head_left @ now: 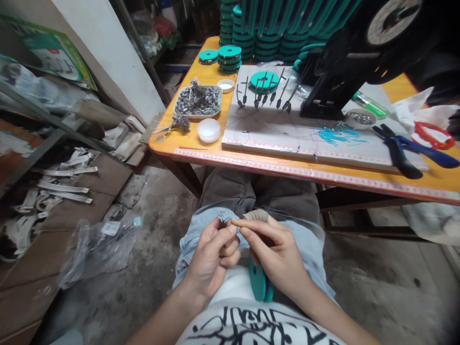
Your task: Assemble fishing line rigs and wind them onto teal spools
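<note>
My left hand is closed over my lap, pinching a small bunch of grey metal pieces that stick up above its fingertips. My right hand is pinched too, with thumb and forefinger meeting the left hand's fingertips at the bunch. What the right fingers grip is too small to make out. A teal round spool stands on edge in my lap beneath the right palm. A tan bandage wraps one right finger.
An orange table stands ahead with a white board, a tray of grey pieces, a white lid, teal spool stacks, blue pliers and a black stand. A plastic bag and white strips lie at left.
</note>
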Action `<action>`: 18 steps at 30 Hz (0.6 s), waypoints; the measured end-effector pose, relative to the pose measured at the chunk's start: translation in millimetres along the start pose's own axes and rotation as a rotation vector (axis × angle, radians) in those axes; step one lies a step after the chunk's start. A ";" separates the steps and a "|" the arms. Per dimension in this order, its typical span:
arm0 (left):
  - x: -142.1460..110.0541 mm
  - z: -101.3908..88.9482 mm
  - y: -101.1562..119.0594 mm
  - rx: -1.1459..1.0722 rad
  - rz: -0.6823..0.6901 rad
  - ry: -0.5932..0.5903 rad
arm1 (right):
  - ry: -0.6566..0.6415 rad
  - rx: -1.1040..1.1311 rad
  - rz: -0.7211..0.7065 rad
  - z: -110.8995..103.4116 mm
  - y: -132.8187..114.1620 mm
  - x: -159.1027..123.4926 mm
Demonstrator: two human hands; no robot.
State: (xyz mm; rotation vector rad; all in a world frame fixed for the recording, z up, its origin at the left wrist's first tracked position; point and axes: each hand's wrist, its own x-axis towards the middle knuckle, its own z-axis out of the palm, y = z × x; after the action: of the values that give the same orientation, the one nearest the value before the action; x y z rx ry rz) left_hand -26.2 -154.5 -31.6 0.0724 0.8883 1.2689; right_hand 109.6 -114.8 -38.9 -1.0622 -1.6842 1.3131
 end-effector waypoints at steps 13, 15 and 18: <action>-1.6 -1.9 -1.3 0.028 -0.006 -0.019 | 0.027 0.085 0.038 2.7 3.1 1.3; -1.5 -1.9 -1.9 0.044 0.000 -0.021 | 0.015 0.060 0.021 1.4 2.5 0.8; -0.7 -2.0 -3.2 0.060 0.007 -0.020 | 0.000 0.061 0.029 1.4 2.8 -0.3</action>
State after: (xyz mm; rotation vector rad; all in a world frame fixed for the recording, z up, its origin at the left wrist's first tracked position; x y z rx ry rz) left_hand -24.9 -157.0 -34.2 0.1362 0.9097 1.2464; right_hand 108.9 -115.3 -42.0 -1.0541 -1.6243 1.3740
